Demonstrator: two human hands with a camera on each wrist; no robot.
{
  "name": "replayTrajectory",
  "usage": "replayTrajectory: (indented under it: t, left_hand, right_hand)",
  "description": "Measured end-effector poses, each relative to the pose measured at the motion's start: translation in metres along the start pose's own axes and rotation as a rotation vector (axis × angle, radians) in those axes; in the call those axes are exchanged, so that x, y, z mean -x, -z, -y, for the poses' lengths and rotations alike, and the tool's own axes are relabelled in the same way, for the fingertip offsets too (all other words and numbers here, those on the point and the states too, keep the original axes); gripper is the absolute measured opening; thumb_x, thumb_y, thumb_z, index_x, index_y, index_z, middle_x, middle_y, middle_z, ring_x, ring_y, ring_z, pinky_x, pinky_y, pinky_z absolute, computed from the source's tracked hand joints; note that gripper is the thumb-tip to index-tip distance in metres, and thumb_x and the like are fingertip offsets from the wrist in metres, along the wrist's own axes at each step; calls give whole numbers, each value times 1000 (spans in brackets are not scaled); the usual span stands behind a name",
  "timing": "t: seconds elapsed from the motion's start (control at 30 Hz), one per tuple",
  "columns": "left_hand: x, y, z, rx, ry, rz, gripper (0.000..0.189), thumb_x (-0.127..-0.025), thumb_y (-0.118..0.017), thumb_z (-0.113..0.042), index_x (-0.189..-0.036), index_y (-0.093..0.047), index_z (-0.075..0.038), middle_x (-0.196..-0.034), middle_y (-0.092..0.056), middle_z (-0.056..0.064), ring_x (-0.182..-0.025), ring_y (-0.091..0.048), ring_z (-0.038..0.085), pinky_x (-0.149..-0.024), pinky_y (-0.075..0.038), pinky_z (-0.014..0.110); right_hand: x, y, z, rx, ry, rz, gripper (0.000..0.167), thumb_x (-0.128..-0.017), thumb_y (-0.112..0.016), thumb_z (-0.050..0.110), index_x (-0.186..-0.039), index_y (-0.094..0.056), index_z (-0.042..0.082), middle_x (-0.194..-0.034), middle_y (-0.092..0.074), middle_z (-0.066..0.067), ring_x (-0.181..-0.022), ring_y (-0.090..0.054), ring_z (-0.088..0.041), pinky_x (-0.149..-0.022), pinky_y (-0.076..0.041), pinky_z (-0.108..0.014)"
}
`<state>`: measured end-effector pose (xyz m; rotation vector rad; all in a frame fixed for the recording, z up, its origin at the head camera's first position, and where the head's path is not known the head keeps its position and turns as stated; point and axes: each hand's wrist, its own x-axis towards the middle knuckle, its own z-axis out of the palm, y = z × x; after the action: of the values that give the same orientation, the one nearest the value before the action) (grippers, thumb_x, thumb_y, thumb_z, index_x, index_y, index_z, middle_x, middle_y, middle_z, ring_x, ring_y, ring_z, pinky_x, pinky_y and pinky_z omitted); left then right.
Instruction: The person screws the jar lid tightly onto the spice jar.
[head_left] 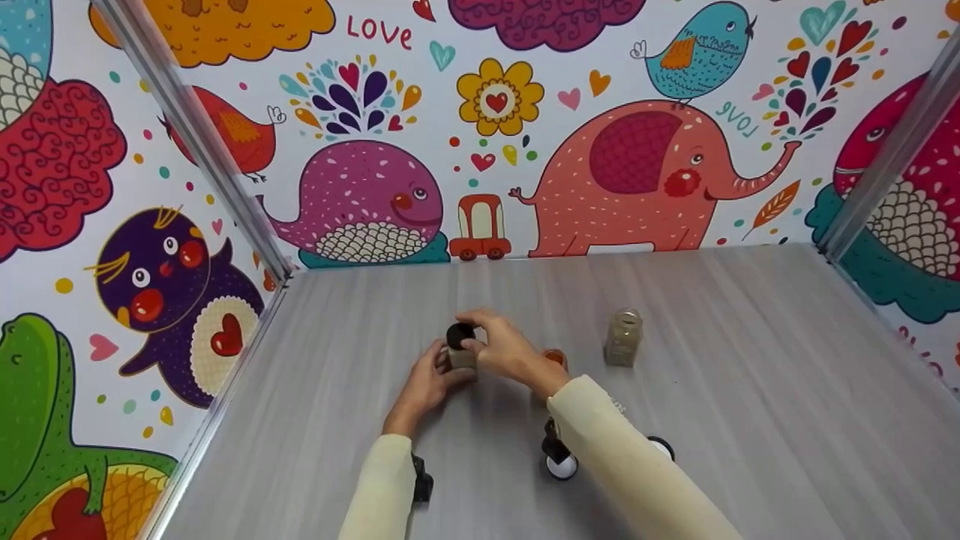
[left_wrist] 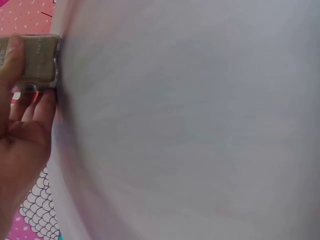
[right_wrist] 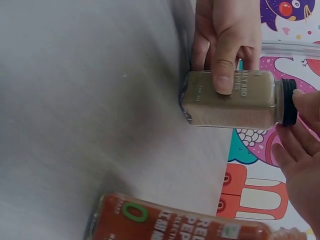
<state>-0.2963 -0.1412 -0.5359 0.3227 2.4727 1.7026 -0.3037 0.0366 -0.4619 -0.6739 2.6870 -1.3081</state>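
On the grey worktop (head_left: 337, 330), somewhat nearer its far edge than its near one, the left hand (head_left: 424, 386) holds a small jar (head_left: 463, 359) upright while the right hand (head_left: 510, 349) grips the black cap (head_left: 460, 334) at its top. Just beyond the right wrist, an orange-red jar (head_left: 555, 357) shows partly. Farther toward the right edge stands a jar of brownish contents (head_left: 624, 339), its neck bare. Nearer the near edge, two white discs with dark rims (head_left: 562, 467) lie partly hidden by the right sleeve (head_left: 630, 457). A cartoon-printed wall (head_left: 495, 165) rises behind the far edge
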Motion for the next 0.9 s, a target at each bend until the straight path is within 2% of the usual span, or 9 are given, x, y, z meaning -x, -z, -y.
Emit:
replayTrajectory:
  t: [0.23, 0.4, 0.53, 0.57, 0.77, 0.9]
  left_hand:
    - [0, 1, 1, -1, -8, 1, 59, -94, -72, -20, -144, -45, -5, -141, -59, 20, -133, -57, 33, -107, -48, 47]
    - [3, 0, -7, 2, -16, 8, 60, -95, -70, -16, -146, -42, -1, -142, -57, 23, -132, -56, 37, -107, -48, 49]
    - [4, 0, -6, 13, -23, 5, 60, -94, -70, -17, -146, -43, -2, -141, -59, 21, -132, -57, 34, -105, -49, 47]
    - [2, -1, -1, 14, -24, 3, 61, -94, -71, -18, -146, -43, -3, -141, -60, 20, -131, -58, 33, -105, -50, 46]
    - [2, 1, -2, 10, -13, -1, 60, -93, -73, -22, -144, -45, -5, -140, -60, 19, -130, -59, 32, -106, -49, 46]
    - [1, 2, 0, -17, -12, 0, 62, -93, -73, -25, -144, -45, -4, -141, -59, 20, -131, -58, 33, -107, -47, 48]
  right_hand:
    - [0, 0, 0, -9, 13, -2, 45, -99, -62, 11, -142, -54, 5, -144, -55, -14, -130, -55, -29, -113, -43, -47]
    - [0, 0, -3, -5, -3, 1, 48, -98, -63, 14, -143, -53, 6, -150, -49, -14, -135, -52, -31, -114, -42, -47]
    - [0, -2, -3, -12, -1, 12, 45, -99, -63, 13, -142, -55, 7, -147, -53, -13, -133, -54, -30, -114, -42, -46]
    - [1, -3, -3, -15, 3, 8, 44, -99, -63, 14, -141, -56, 7, -145, -54, -13, -132, -55, -29, -113, -43, -46]
    - [2, -2, -4, -18, 45, -33, 43, -97, -68, 18, -136, -59, 4, -135, -61, -14, -124, -60, -28, -108, -47, -48]
    - [3, -2, -4, -13, 34, -39, 47, -95, -70, 21, -138, -57, 6, -139, -58, -13, -126, -58, -30, -109, -47, -47]
